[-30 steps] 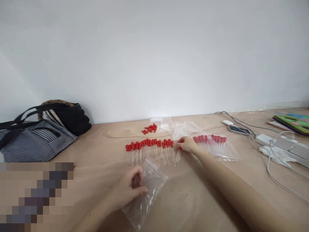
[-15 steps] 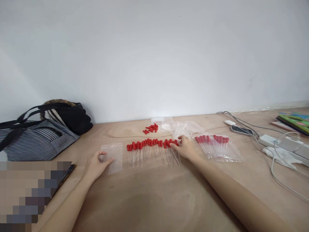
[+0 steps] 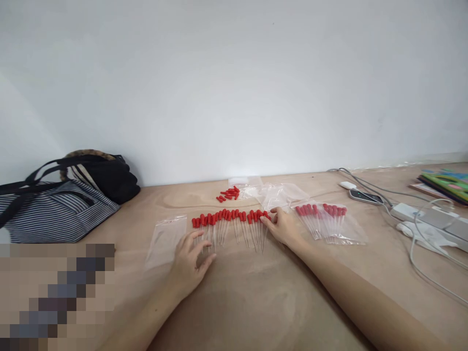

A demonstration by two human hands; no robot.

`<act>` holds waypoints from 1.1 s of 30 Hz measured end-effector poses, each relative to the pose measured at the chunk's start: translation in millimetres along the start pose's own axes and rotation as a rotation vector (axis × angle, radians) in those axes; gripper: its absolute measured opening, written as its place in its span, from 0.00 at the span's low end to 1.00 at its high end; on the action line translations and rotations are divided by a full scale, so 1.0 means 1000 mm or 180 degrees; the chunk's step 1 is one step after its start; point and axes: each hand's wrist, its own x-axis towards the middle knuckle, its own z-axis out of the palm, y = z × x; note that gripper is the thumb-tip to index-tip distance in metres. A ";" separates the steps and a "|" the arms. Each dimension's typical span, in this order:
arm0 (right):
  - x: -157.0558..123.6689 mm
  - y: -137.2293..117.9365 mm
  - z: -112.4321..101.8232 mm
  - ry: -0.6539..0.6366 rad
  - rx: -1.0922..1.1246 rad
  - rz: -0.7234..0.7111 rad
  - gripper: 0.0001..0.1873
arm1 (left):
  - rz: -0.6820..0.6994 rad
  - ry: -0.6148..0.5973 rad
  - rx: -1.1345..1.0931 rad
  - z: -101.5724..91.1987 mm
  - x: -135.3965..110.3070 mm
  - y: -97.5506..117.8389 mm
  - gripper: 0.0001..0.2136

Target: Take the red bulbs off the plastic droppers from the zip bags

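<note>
Red-bulbed droppers (image 3: 224,215) lay in a row on the wooden surface (image 3: 252,297). The left hand (image 3: 189,263) was loosely spread over the row's left end, apparently holding nothing; the right hand (image 3: 283,226) curled against the right-end bulbs, its grip unclear. The droppers seemed light, with slim, slippery, perhaps fragile stems, best taken by the soft-looking bulbs. No writing was legible.

no legible txt, no readable labels/brands, no nos. or signs
</note>
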 end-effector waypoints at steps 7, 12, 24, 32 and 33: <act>0.003 0.051 -0.058 0.0229 -0.1669 0.0956 0.27 | 0.0462 -0.0166 -0.0331 0.011 -0.005 0.005 0.07; 0.012 0.088 -0.074 -0.0041 -0.1655 0.1383 0.31 | 0.0508 -0.0156 -0.0374 0.013 -0.005 0.002 0.06; 0.018 0.090 -0.086 0.0326 -0.0814 0.1260 0.16 | 0.0554 -0.0150 -0.0474 0.011 -0.005 0.002 0.05; -0.032 0.004 -0.074 -0.0029 0.2505 0.0669 0.19 | -0.0535 -0.0398 -0.1875 0.000 0.008 0.028 0.09; -0.042 -0.010 -0.064 -0.0214 0.2745 0.0546 0.21 | -0.0850 -0.0512 -0.2313 0.002 0.011 0.034 0.13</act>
